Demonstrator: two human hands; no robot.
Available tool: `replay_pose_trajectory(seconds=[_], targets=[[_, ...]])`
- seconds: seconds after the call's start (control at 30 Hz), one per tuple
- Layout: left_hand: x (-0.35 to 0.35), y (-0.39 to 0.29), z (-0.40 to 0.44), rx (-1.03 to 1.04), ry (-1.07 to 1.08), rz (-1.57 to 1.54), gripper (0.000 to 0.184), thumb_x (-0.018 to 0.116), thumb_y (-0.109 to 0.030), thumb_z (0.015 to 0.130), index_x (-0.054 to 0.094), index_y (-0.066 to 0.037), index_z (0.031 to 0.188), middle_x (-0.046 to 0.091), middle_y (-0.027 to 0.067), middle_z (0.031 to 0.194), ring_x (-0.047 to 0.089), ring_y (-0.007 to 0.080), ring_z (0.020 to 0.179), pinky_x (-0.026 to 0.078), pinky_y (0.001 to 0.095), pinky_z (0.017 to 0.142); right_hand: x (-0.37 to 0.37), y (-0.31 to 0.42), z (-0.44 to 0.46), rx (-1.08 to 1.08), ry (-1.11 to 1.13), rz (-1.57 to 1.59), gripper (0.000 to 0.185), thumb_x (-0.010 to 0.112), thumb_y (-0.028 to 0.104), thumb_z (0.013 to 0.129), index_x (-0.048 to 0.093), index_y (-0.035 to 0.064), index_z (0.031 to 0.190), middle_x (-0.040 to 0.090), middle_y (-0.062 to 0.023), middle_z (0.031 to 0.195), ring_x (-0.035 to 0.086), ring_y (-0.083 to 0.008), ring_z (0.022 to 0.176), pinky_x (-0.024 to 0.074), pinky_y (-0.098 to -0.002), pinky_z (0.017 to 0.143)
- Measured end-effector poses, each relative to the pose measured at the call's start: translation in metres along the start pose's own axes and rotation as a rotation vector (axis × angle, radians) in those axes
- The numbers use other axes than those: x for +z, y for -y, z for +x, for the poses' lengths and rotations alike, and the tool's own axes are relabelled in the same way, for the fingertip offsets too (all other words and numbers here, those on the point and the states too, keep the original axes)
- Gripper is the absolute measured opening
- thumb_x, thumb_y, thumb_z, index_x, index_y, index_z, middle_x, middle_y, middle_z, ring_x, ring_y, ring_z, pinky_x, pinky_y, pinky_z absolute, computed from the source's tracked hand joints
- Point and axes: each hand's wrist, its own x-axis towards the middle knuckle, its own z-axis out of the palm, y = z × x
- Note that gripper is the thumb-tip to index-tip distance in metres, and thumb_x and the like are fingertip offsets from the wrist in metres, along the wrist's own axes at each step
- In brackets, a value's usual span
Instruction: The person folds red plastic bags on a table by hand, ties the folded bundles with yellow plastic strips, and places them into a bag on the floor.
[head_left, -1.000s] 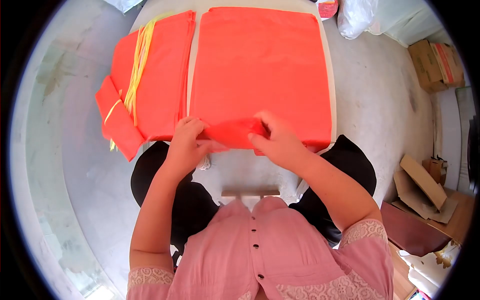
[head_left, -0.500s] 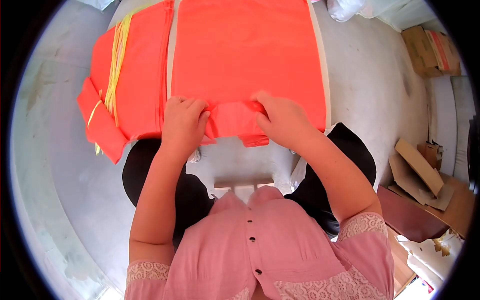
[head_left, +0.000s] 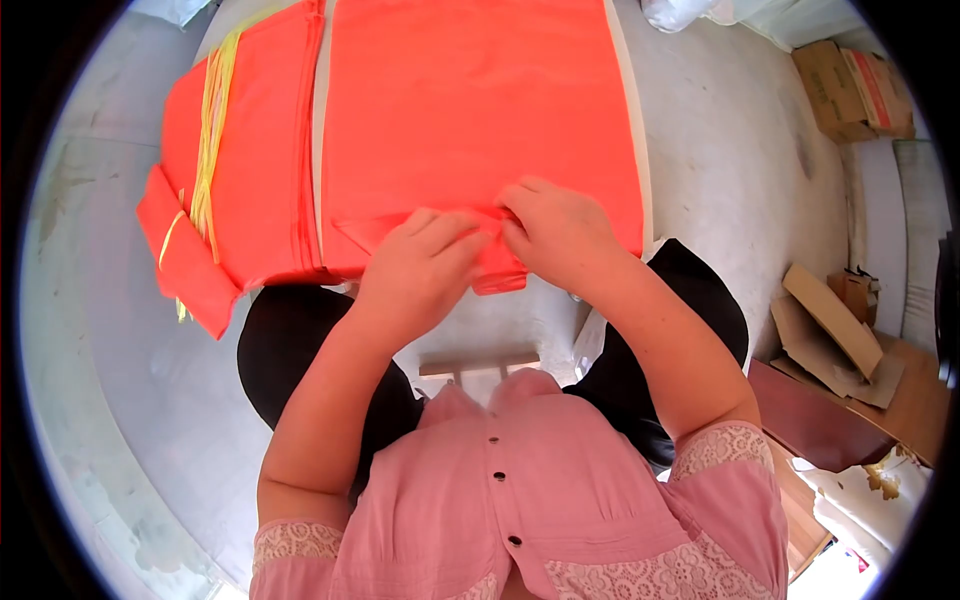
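A thin orange-red sheet (head_left: 480, 100), plastic-like, lies on top of a flat stack in front of me. My right hand (head_left: 555, 225) pinches its near edge between thumb and fingers. Beside it, my left hand (head_left: 425, 265) reaches across the same edge, its blurred fingertips close to the gathered fold; whether they grip is unclear. Crumpled material of the sheet hangs below the edge between both hands. On the left lies a second orange-red stack (head_left: 265, 140) with loose yellow strings (head_left: 212, 140) across it. A folded orange-red bundle (head_left: 185, 250) tied with yellow string rests at its near corner.
Pale board edges show around the main stack, above my knees (head_left: 290, 340). Cardboard boxes (head_left: 850, 90) stand at the far right, with an opened carton (head_left: 830, 330) nearer. A reddish-brown panel (head_left: 815, 415) is at my right. A wooden bar (head_left: 480, 364) is low between my legs.
My left hand has left the sheet's left part and moved right, close to my right hand. The right hand keeps its pinch. The sheet's left near edge now lies loose with a slanting crease.
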Motion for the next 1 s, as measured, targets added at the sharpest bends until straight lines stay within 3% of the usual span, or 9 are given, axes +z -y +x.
replay_pose_trajectory(seconds=[0.17, 0.27, 0.37, 0.47, 0.57, 0.67, 0.77, 0.87, 1.0], targets=[[-0.002, -0.002, 0.006, 0.004, 0.163, -0.027, 0.058, 0.088, -0.01, 0.069, 0.068, -0.007, 0.123, 0.062, 0.0069, 0.127, 0.058, 0.0298, 0.102, 0.053, 0.0413, 0.09, -0.001, -0.004, -0.003, -0.076, -0.071, 0.029, 0.015, 0.064, 0.009, 0.09, 0.068, 0.0062, 0.105, 0.068, -0.0086, 0.103, 0.068, -0.0316, 0.093, 0.0551, -0.0432, 0.075], [-0.006, -0.001, 0.008, 0.006, 0.222, 0.005, 0.064, 0.09, -0.009, 0.065, 0.066, -0.007, 0.125, 0.061, 0.006, 0.13, 0.057, 0.0295, 0.104, 0.053, 0.041, 0.091, -0.011, -0.008, -0.014, -0.222, -0.076, 0.046, 0.015, 0.067, 0.005, 0.086, 0.066, 0.0071, 0.101, 0.068, -0.0102, 0.114, 0.066, -0.0334, 0.103, 0.0559, -0.0443, 0.083], [-0.004, 0.0, 0.004, 0.004, 0.243, 0.048, 0.068, 0.09, -0.008, 0.063, 0.065, -0.008, 0.126, 0.061, 0.0048, 0.131, 0.057, 0.0293, 0.104, 0.053, 0.0408, 0.091, 0.002, -0.027, -0.025, -0.573, -0.151, -0.069, 0.017, 0.072, 0.006, 0.083, 0.063, 0.0093, 0.097, 0.063, -0.0092, 0.134, 0.059, -0.0335, 0.125, 0.0519, -0.0478, 0.102], [-0.003, 0.002, 0.001, 0.011, 0.254, 0.101, 0.069, 0.09, -0.006, 0.061, 0.065, -0.009, 0.125, 0.061, 0.0041, 0.131, 0.057, 0.0289, 0.103, 0.053, 0.0398, 0.09, 0.01, -0.037, -0.039, -0.738, -0.118, -0.339, 0.019, 0.075, 0.01, 0.082, 0.062, 0.0133, 0.094, 0.055, -0.0046, 0.149, 0.048, -0.031, 0.14, 0.0423, -0.0524, 0.116], [0.002, 0.005, -0.002, 0.021, 0.244, 0.129, 0.07, 0.09, -0.005, 0.06, 0.065, -0.009, 0.125, 0.061, 0.0037, 0.132, 0.057, 0.0281, 0.103, 0.054, 0.0385, 0.09, 0.037, -0.051, -0.044, -0.751, -0.268, -0.389, 0.019, 0.077, 0.015, 0.082, 0.062, 0.0178, 0.094, 0.051, -0.0005, 0.153, 0.044, -0.0275, 0.144, 0.0391, -0.0523, 0.12], [0.002, 0.003, -0.002, 0.018, 0.224, 0.137, 0.072, 0.09, -0.005, 0.059, 0.066, -0.01, 0.126, 0.06, 0.0035, 0.132, 0.057, 0.0273, 0.103, 0.054, 0.0379, 0.09, 0.051, -0.051, -0.044, -0.783, -0.433, -0.365, 0.019, 0.078, 0.014, 0.083, 0.061, 0.0198, 0.089, 0.049, 0.0015, 0.154, 0.047, -0.0248, 0.14, 0.048, -0.0499, 0.109], [0.002, 0.0, -0.002, 0.018, 0.225, 0.146, 0.075, 0.09, -0.004, 0.058, 0.066, -0.01, 0.128, 0.06, 0.0035, 0.132, 0.057, 0.027, 0.103, 0.054, 0.0379, 0.091, 0.047, -0.049, -0.046, -0.808, -0.429, -0.373, 0.023, 0.078, 0.017, 0.083, 0.064, 0.0237, 0.099, 0.051, 0.003, 0.154, 0.047, -0.0257, 0.141, 0.0405, -0.0509, 0.119], [0.001, -0.002, -0.003, 0.023, 0.228, 0.172, 0.076, 0.089, -0.004, 0.059, 0.065, -0.012, 0.13, 0.06, 0.0037, 0.133, 0.057, 0.0274, 0.103, 0.054, 0.0382, 0.091, 0.043, -0.051, -0.046, -0.856, -0.419, -0.358, 0.021, 0.076, 0.014, 0.082, 0.067, 0.023, 0.099, 0.053, 0.0015, 0.152, 0.048, -0.0268, 0.139, 0.041, -0.0512, 0.118], [-0.004, -0.006, -0.004, 0.018, 0.236, 0.128, 0.076, 0.088, -0.004, 0.061, 0.065, -0.013, 0.133, 0.059, 0.004, 0.134, 0.057, 0.0285, 0.104, 0.053, 0.0392, 0.091, 0.025, -0.039, -0.047, -0.738, -0.267, -0.101, 0.016, 0.074, 0.008, 0.084, 0.07, 0.0178, 0.095, 0.054, -0.005, 0.151, 0.049, -0.0304, 0.137, 0.0415, -0.0514, 0.115]])
